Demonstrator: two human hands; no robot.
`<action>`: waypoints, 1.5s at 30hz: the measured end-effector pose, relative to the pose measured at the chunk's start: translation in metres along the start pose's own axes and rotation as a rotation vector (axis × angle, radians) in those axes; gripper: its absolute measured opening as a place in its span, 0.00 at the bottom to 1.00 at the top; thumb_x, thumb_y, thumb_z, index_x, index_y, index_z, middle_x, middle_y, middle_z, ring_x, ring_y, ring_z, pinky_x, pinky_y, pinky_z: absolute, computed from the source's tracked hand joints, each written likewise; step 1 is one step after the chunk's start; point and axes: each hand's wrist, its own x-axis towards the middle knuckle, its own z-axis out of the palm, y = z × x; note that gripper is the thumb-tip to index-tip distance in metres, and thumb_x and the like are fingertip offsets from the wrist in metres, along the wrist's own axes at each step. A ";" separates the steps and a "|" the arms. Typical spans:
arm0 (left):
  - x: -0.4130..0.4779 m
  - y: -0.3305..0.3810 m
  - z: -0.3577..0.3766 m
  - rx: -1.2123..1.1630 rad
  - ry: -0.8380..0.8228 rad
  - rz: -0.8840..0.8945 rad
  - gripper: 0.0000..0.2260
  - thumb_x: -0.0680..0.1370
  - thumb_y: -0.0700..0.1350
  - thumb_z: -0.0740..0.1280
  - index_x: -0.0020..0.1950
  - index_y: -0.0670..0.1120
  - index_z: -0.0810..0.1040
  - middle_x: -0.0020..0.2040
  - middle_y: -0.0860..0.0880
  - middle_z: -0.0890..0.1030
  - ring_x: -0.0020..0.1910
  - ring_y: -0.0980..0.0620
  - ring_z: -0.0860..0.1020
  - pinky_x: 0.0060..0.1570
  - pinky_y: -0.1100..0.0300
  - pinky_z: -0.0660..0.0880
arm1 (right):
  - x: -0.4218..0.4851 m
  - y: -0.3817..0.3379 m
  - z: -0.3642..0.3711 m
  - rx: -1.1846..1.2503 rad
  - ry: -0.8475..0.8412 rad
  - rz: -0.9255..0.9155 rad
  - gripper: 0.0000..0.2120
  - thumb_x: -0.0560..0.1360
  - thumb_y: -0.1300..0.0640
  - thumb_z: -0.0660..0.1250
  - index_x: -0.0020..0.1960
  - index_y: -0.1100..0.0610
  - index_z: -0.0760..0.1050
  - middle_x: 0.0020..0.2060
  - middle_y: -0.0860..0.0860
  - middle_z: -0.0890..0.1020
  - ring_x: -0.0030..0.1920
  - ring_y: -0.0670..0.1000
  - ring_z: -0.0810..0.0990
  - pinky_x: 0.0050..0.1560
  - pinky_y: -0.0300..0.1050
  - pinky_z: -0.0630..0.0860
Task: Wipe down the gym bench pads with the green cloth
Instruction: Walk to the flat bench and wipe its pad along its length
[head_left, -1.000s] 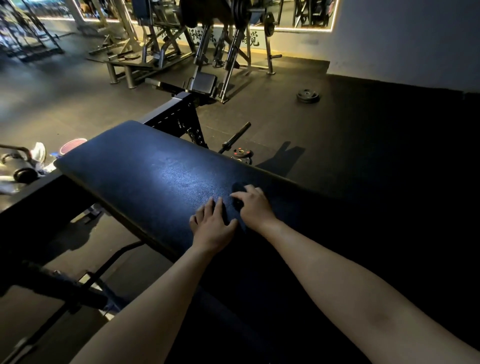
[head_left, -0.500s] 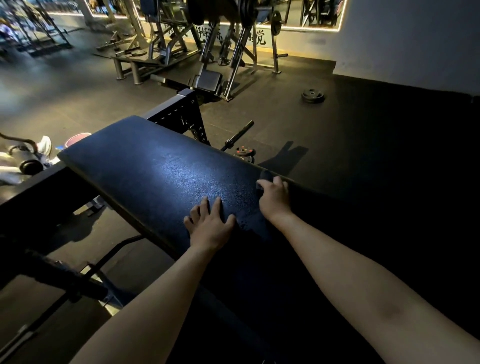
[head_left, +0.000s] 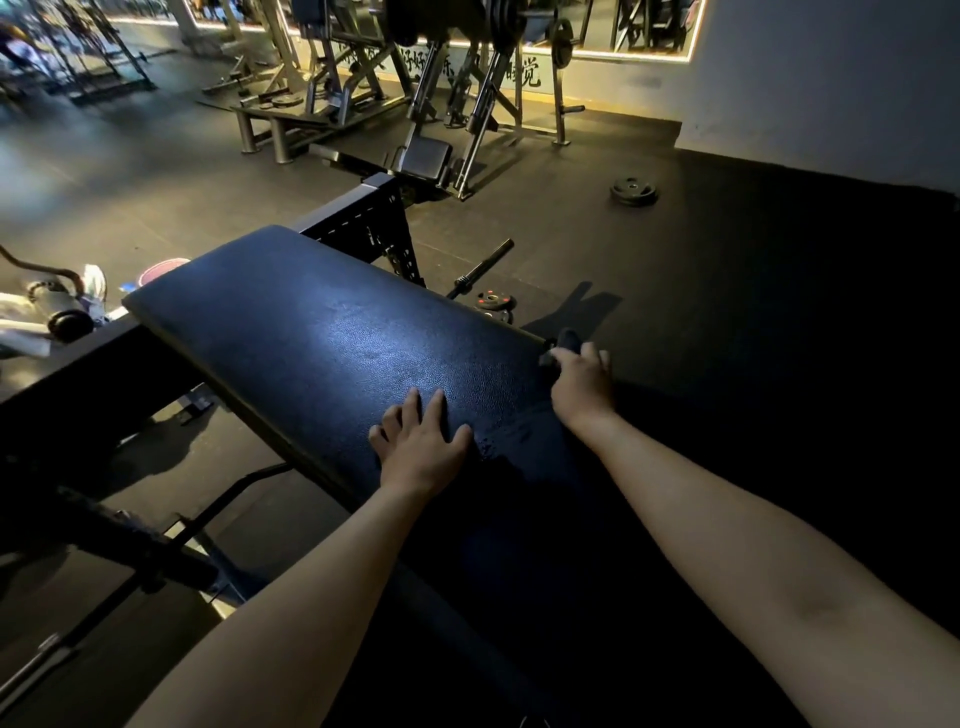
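On the far right edge of the bench pad (head_left: 322, 332), the right hand (head_left: 582, 384) curls round a dark wad of cloth (head_left: 566, 340), its green lost in the dimness. The left hand (head_left: 421, 447) lies flat on the pad, fingers spread, holding nothing. Damp specks (head_left: 493, 444) show only between the hands; most wiping looks to lie ahead. Far left, a pink bucket (head_left: 161, 267) hides its contents.
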 end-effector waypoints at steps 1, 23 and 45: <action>0.000 0.000 0.000 -0.002 0.001 0.002 0.30 0.79 0.64 0.57 0.80 0.59 0.55 0.82 0.49 0.50 0.78 0.45 0.48 0.74 0.42 0.45 | -0.006 -0.009 0.004 0.015 -0.002 -0.021 0.21 0.75 0.67 0.55 0.63 0.53 0.77 0.61 0.61 0.70 0.63 0.62 0.66 0.65 0.52 0.64; -0.029 -0.075 -0.004 -0.114 0.099 -0.130 0.38 0.76 0.71 0.58 0.81 0.54 0.53 0.82 0.49 0.45 0.80 0.46 0.40 0.75 0.42 0.40 | -0.038 -0.069 0.039 0.014 -0.110 -0.042 0.20 0.75 0.65 0.59 0.66 0.56 0.71 0.66 0.59 0.64 0.64 0.62 0.63 0.65 0.54 0.66; -0.033 -0.173 -0.026 -0.137 -0.017 0.128 0.48 0.71 0.76 0.59 0.82 0.52 0.47 0.82 0.49 0.40 0.80 0.46 0.42 0.76 0.49 0.42 | -0.084 -0.159 0.076 0.100 -0.110 0.007 0.30 0.73 0.69 0.58 0.73 0.51 0.69 0.67 0.58 0.70 0.66 0.60 0.67 0.70 0.49 0.65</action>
